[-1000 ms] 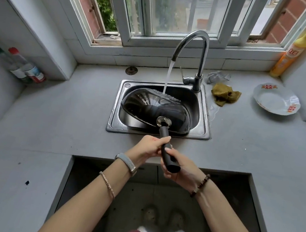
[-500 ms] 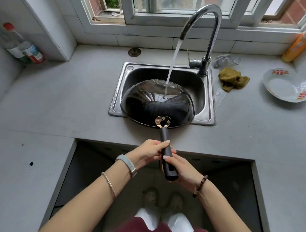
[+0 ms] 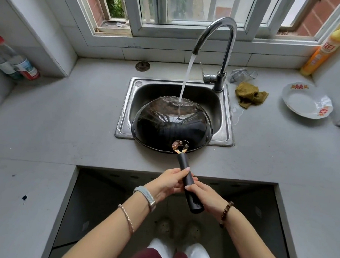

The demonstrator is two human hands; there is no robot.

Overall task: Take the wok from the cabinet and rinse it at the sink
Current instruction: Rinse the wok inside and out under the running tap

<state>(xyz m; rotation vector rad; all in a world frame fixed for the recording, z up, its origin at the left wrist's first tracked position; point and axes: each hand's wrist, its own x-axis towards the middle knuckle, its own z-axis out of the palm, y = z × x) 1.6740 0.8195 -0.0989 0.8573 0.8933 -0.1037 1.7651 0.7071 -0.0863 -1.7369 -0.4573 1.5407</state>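
A black wok point(image 3: 172, 129) lies upside down over the steel sink point(image 3: 125, 113), its rounded bottom facing up. Water from the curved tap point(image 3: 224, 51) runs onto the far part of that bottom and spreads over it. The wok's black handle point(image 3: 188, 181) points toward me across the counter edge. My left hand point(image 3: 167, 182) grips the handle from the left. My right hand point(image 3: 204, 194) grips it from the right, nearer the handle's end. Both hands are over the open cabinet recess below the counter.
A crumpled olive cloth point(image 3: 250, 94) and a clear wrapper lie right of the tap. A white plate point(image 3: 306, 102) sits at the right, a yellow bottle point(image 3: 326, 48) in the far right corner. Bottles point(image 3: 15, 61) stand at the left wall. A drain strainer point(image 3: 142, 66) lies behind the sink.
The wok has been turned level, bottom up, and drawn toward me, so its near rim now overhangs the sink's front edge. Both hands keep hold of the handle.
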